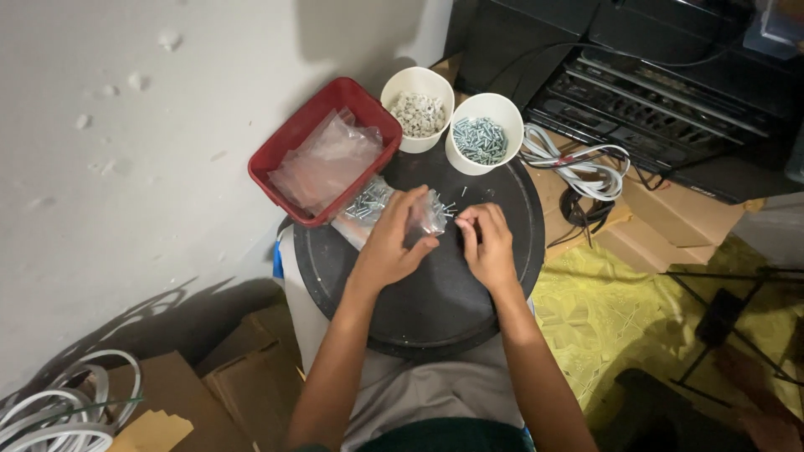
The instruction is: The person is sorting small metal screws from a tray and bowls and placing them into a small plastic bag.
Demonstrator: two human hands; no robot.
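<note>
My left hand (392, 241) grips a small clear plastic bag (429, 213) over the round black tray (435, 310). My right hand (486, 243) is right beside it, fingers pinched together near the bag's opening; a few loose screws (456, 201) lie just beyond the fingertips. Whether the right fingers hold a screw is hidden. Another clear bag of screws (366, 203) lies on the tray by the red bin. At the tray's far edge stand two white cups: one with white plastic pieces (417, 114), one with silver screws (480, 138).
A red plastic bin (289, 151) holds empty clear bags. A white wall is at left. White cables (578, 163) and black electronic equipment (670, 100) sit at right on cardboard. Cardboard boxes (209, 393) and coiled white cable (59, 410) lie at lower left.
</note>
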